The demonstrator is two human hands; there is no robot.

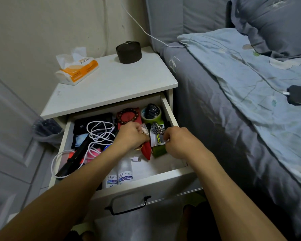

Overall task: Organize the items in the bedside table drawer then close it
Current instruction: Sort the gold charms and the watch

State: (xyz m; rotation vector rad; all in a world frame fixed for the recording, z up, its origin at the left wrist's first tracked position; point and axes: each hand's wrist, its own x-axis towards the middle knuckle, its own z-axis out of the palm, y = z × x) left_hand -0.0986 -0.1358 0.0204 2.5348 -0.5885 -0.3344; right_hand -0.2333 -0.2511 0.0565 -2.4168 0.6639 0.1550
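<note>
Both my hands sorting the open white drawer [165, 181], frame centre.

My left hand [130, 136] pinches a small crinkly clear packet [143, 129]; my right hand [178, 141] curls round a steel wristwatch [157, 128] band, beside tangled white cable [98, 133].

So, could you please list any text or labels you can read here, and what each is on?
None can be quoted with confidence.
Tissue pack: dark print on the orange-and-white wrap, upside down and too blurred to read.
Two white bottles at the drawer front: blue labels with characters, too small to read.
Silver watch: dial markings too small to read.
</note>
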